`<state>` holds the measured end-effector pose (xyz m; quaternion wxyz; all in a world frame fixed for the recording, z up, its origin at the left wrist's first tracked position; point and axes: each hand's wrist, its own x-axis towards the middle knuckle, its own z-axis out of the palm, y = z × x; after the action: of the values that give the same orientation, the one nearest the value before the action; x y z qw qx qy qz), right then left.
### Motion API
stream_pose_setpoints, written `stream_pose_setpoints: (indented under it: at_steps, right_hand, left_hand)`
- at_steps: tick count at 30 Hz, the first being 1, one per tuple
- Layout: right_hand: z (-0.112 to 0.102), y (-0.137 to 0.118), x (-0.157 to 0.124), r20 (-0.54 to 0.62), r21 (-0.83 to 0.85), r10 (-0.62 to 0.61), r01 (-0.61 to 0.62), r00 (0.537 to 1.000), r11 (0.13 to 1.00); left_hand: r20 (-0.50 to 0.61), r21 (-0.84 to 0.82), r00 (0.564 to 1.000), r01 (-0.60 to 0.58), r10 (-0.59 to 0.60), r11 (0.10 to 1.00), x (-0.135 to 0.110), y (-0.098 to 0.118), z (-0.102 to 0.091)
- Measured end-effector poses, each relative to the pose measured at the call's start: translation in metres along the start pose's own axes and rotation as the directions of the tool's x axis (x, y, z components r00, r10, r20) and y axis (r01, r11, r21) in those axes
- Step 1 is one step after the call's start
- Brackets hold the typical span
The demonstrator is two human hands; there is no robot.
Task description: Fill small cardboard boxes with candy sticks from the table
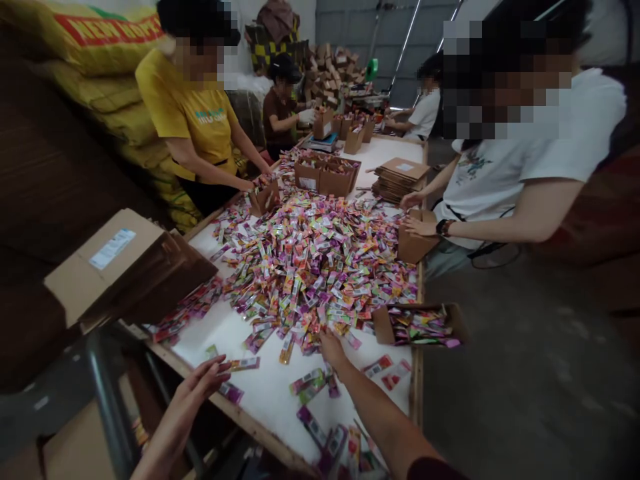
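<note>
A big heap of small colourful stick packets (320,260) covers the middle of the white table (200,333). My left hand (197,387) is over the near left edge, fingers stretched out and slightly apart, with nothing gripped. Beside its fingertips lies a single packet (245,364); whether they touch I cannot tell. My right hand (331,348) reaches to the near side of the heap, its fingertips among the packets and mostly hidden. Loose packets (310,383) lie below it. An open cardboard box (384,325) filled with packets stands to its right.
Flattened cartons (120,260) are stacked at the left corner, and more cartons (400,175) at the right edge. Filled boxes (327,177) stand behind the heap. Co-workers in a yellow shirt (200,120) and a white shirt (505,180) handle boxes. A metal rail (107,400) is near my left arm.
</note>
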<state>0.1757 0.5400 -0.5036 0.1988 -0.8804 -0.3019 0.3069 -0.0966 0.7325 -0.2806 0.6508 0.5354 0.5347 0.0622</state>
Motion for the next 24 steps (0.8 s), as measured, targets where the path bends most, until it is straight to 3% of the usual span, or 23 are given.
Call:
stream_pose_setpoints:
  at_steps: [3, 6, 8, 11, 14, 16, 19, 20, 22, 24]
  right_hand:
    - [-0.004, -0.007, -0.012, 0.000, 0.057, -0.032, 0.032, 1.000, 0.998]
    - [-0.027, -0.010, -0.037, -0.040, 0.116, -0.083, 0.087, 0.996, 0.989]
    - [-0.059, -0.004, -0.057, -0.089, 0.140, -0.115, 0.127, 0.989, 0.982]
    - [-0.128, 0.021, -0.086, -0.210, 0.253, -0.153, 0.205, 0.966, 0.946]
    - [-0.198, 0.056, -0.109, -0.371, 0.414, -0.011, 0.176, 0.929, 0.893]
    - [-0.228, 0.079, -0.118, -0.516, 0.463, 0.207, 0.067, 0.831, 0.884]
    - [-0.242, 0.102, -0.117, -0.683, 0.484, 0.451, -0.106, 0.574, 0.868]
    - [-0.240, 0.106, -0.114, -0.704, 0.486, 0.496, -0.165, 0.509, 0.859]
    - [-0.234, 0.112, -0.106, -0.713, 0.479, 0.557, -0.284, 0.427, 0.831]
    - [-0.229, 0.113, -0.101, -0.715, 0.426, 0.562, -0.378, 0.416, 0.822]
  left_hand:
    - [0.053, 0.024, 0.998, -0.048, 0.047, 0.999, 0.000, 0.004, 0.006]
    - [0.068, 0.029, 0.995, -0.077, 0.075, 0.997, 0.001, 0.009, 0.012]
    - [0.085, 0.034, 0.993, -0.089, 0.086, 0.995, 0.001, 0.012, 0.017]
    - [0.117, 0.060, 0.989, -0.104, 0.096, 0.993, 0.005, 0.016, 0.028]
    - [0.138, 0.083, 0.986, -0.109, 0.097, 0.991, 0.014, 0.014, 0.041]
    - [0.149, 0.085, 0.983, -0.118, 0.104, 0.989, 0.021, 0.010, 0.048]
    - [0.169, 0.079, 0.976, -0.152, 0.137, 0.985, 0.030, 0.002, 0.056]
    - [0.175, 0.075, 0.973, -0.166, 0.151, 0.983, 0.031, 0.000, 0.057]
    - [0.184, 0.068, 0.970, -0.177, 0.162, 0.982, 0.032, 0.000, 0.058]
    - [0.183, 0.069, 0.971, -0.169, 0.154, 0.983, 0.028, 0.002, 0.058]
